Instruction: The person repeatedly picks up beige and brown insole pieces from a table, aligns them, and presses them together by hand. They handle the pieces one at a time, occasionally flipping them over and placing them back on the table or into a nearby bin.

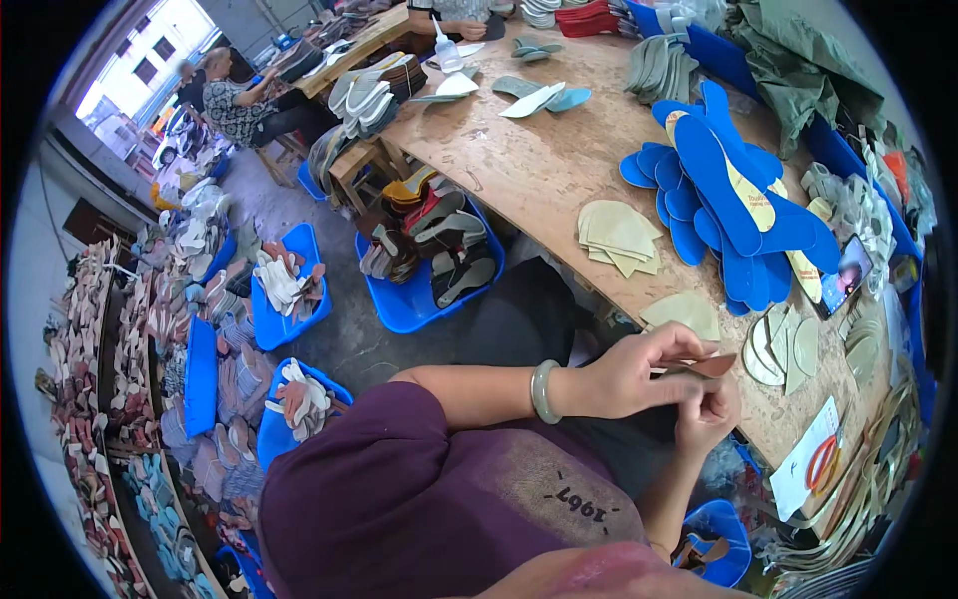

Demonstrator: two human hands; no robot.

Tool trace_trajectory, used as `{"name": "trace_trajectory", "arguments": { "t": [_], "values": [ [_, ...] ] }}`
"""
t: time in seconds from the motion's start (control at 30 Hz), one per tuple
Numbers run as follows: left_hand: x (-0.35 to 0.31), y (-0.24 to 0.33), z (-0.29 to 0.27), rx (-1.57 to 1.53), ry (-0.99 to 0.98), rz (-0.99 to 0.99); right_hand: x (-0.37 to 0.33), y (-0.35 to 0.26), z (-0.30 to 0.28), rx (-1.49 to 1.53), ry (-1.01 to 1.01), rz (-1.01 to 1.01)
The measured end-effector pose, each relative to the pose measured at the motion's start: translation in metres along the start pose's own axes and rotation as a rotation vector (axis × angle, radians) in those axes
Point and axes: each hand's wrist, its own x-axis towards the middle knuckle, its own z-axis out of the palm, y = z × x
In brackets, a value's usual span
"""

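My left hand (631, 377), with a pale bangle (545, 391) at its wrist, is closed on a small brown leather-like piece (715, 365) near the table's front edge. From the other side my right hand (711, 411) also grips this piece, its fingers partly hidden behind my left hand. The piece looks thin and slightly curved; part of it is covered by the fingers. Just beyond the hands lies a cream cut sheet (687, 313). To the right are pale curved cut pieces (780, 347) on the wooden table (499, 160).
Blue insoles (720, 180) are heaped on the table, beside stacked cream pieces (617, 236). A phone (845, 278) and orange-handled scissors (822, 463) lie on the right. Blue bins (407, 315) of shoe parts stand on the floor. Another person (244, 108) sits at the far left.
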Motion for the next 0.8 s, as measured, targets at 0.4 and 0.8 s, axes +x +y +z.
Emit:
{"name": "trace_trajectory", "arguments": {
  "t": [0.4,0.8],
  "values": [
    [-0.001,-0.006,-0.016,0.528,-0.009,0.095,-0.001,-0.011,0.004,-0.027,-0.116,0.011],
    [-0.011,-0.006,-0.011,0.497,-0.048,0.134,-0.013,-0.005,0.000,0.416,-0.071,0.421]
  ]
}}
